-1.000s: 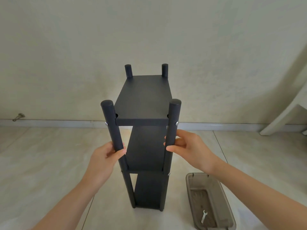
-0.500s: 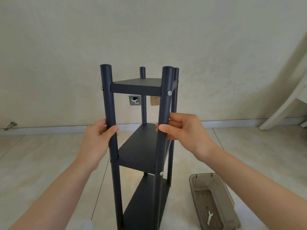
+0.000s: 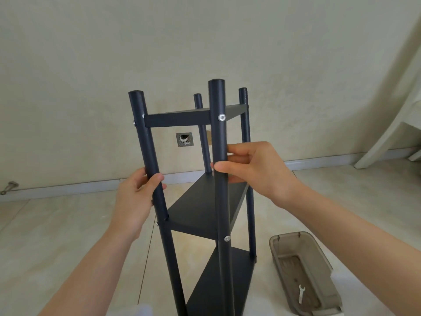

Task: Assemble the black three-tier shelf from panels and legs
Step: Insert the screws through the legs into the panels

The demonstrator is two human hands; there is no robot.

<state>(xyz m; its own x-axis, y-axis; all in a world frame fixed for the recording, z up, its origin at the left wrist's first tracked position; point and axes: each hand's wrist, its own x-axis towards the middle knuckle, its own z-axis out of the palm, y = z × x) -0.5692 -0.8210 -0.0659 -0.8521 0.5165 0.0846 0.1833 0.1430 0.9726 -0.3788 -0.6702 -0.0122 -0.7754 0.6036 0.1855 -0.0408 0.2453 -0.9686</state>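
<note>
A pale tiled floor (image 3: 57,224) runs to a cream wall (image 3: 91,65) with a metal plate (image 3: 184,139) set low in it.

From my head, looking forward and down, the shelf (image 3: 177,119) stands upright on the floor right in front of me. All three panels sit between four legs, with screw heads (image 3: 221,117) showing at the joints. My left hand (image 3: 134,197) wraps round the front left leg (image 3: 148,151) just above the middle panel (image 3: 205,206). My right hand (image 3: 257,169) pinches the front right leg (image 3: 219,133) between thumb and fingers at about the same height. I hold both front legs, I think, to steady the shelf and turn it for a check (it looks fully built). Down to my right a grey tray (image 3: 289,234) lies on the floor, near the shelf but apart from it, with a small white wrench (image 3: 301,294) inside.
</note>
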